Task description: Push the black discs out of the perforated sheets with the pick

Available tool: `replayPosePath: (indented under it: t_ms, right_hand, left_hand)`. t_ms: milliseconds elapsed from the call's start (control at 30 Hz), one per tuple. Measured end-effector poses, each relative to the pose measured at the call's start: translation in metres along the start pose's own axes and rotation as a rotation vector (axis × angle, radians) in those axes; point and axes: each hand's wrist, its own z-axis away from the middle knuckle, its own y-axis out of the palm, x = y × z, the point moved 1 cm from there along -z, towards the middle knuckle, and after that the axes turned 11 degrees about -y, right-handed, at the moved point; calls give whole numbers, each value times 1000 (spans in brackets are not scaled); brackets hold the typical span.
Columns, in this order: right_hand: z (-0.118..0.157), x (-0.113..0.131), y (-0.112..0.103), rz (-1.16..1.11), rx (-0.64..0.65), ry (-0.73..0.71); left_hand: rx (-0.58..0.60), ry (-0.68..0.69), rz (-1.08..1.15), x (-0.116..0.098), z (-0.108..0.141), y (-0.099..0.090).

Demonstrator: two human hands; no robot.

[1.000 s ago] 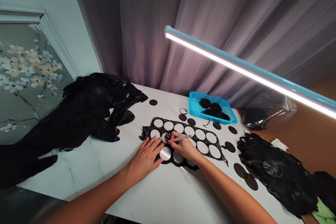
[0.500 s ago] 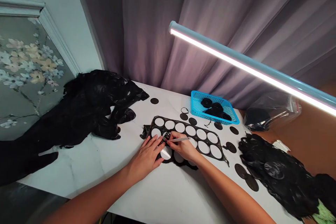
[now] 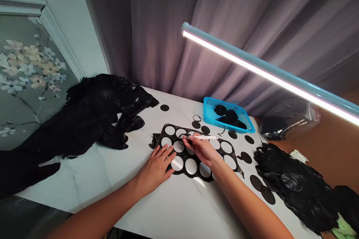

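White marble tbl bearing work: L hand open, fingers spread, pressing black holed sheet flat; R hand pinching white stylus, fingertips at thin black loop; firm even pressure likely prevents sheet shifting.

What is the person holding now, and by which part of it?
The right hand pinches a white slender tool near its front end; the left hand holds nothing.

You see white marble with grey veins on the table, a black sheet ringed with white circles, a white pen, a bright blue basket, and pale flowers on a grey-green wall panel.
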Motion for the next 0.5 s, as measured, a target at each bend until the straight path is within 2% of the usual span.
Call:
replayPosePath:
  t_ms: [167, 233, 300, 367, 433, 500]
  right_hand:
    - [10, 5, 10, -18, 70, -2]
    - [17, 7, 19, -52, 125, 37]
    - [27, 8, 29, -98, 177, 84]
    - [36, 8, 40, -146, 239, 145]
    - [45, 6, 49, -184, 313, 200]
    - [52, 4, 54, -194, 365, 235]
  left_hand:
    - [-55, -44, 169, -4, -2, -4]
    - [-115, -144, 355, -5, -5, -11]
    - [-102, -215, 608, -6, -9, -20]
    - [64, -206, 918, -6, -13, -29]
    - [309, -185, 1226, -6, -17, -38]
    - [446, -270, 1430, -7, -20, -42]
